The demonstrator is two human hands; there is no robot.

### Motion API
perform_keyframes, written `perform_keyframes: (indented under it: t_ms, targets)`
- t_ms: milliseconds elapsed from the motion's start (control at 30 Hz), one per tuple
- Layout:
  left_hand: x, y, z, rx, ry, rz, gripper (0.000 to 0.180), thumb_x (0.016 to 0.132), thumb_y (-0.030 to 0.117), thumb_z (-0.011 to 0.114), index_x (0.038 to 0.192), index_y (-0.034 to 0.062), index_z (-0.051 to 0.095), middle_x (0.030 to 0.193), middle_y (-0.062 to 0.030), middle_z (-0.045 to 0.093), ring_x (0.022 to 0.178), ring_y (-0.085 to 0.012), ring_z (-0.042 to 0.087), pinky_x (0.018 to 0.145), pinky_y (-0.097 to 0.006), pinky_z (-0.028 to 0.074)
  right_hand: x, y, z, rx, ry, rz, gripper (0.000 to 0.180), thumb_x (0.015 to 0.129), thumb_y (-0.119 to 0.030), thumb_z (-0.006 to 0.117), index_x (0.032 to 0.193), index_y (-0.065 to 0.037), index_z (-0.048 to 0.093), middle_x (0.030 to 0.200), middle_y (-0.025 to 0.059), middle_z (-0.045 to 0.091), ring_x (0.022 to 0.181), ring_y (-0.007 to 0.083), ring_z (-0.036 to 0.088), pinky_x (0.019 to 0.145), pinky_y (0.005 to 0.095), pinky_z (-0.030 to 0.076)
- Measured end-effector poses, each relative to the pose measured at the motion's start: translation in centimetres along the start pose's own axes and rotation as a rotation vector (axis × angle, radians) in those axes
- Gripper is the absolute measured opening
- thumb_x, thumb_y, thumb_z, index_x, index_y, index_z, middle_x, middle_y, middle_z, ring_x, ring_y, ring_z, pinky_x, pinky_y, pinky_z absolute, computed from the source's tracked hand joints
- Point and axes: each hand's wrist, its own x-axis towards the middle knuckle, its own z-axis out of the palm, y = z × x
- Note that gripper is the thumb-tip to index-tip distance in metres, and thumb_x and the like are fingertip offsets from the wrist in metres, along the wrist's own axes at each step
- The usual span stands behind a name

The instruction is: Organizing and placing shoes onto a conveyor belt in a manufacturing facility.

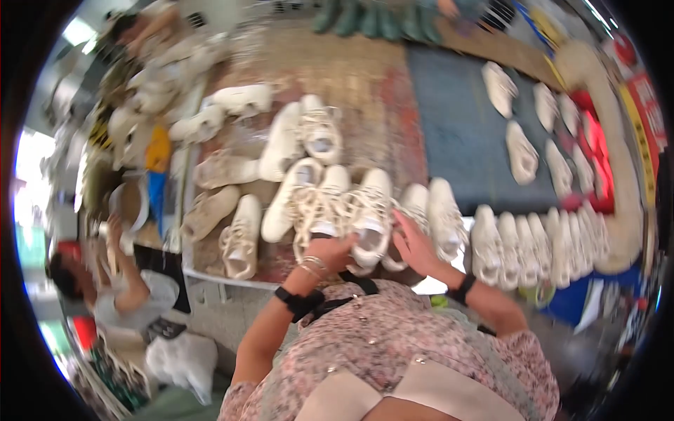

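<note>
A cream lace-up sneaker stands at the table's near edge, its opening toward me. My left hand is closed at the left side of its heel; some of its fingers are hidden. My right hand is just right of the same sneaker, fingers apart and stretched forward. Close to my left hand stands another laced sneaker, with a further one tilted beside it. Right of my right hand is an upright sneaker; one more is partly covered by that hand.
More cream shoes lie on the worn table to the left. A dark belt on the right carries spaced shoes, with a packed row of shoes along its near edge. Green boots line the far side. Another person is at left.
</note>
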Motion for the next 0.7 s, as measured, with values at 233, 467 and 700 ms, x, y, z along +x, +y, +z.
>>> perform_keyframes:
  t_ms: [233, 467, 700]
  targets:
    - [2.6, 1.3, -1.5, 0.092, -0.128, 0.034, 0.050, 0.073, 0.035, 0.069, 0.115, 0.0218, 0.047, 0.063, -0.0119, 0.061, 0.057, -0.0336, 0.062, 0.049, -0.044, 0.047, 5.1, 2.2, -5.0, -0.443, -0.039, 0.025, 0.053, 0.082, -0.006, 0.051, 0.133, -0.014, 0.042, 0.116, 0.0151, 0.049, 0.092, 0.0342, 0.057, 0.075, 0.0421, 0.047]
    - [1.9, -0.4, 0.4, 0.197, -0.036, 0.085, 0.068, 0.075, 0.033, 0.067, 0.135, 0.0241, 0.037, 0.061, -0.0104, 0.061, 0.050, -0.0295, 0.060, 0.043, -0.043, 0.043, 11.6, 6.5, -1.1, -0.761, -0.307, -0.666, 0.058, 0.080, -0.007, 0.054, 0.135, -0.016, 0.038, 0.145, 0.0117, 0.032, 0.123, 0.0357, 0.041, 0.102, 0.0436, 0.034]
    - [1.0, 0.2, -1.0, 0.178, -0.161, 0.014, 0.070, 0.078, 0.030, 0.060, 0.141, 0.0267, 0.028, 0.064, -0.0133, 0.063, 0.053, -0.0341, 0.062, 0.045, -0.046, 0.047, 11.7, 4.0, -3.0, -0.578, -0.417, -0.644, 0.068, 0.065, 0.003, 0.063, 0.129, -0.001, 0.042, 0.139, 0.0178, 0.038, 0.132, 0.0328, 0.032, 0.112, 0.0460, 0.021]
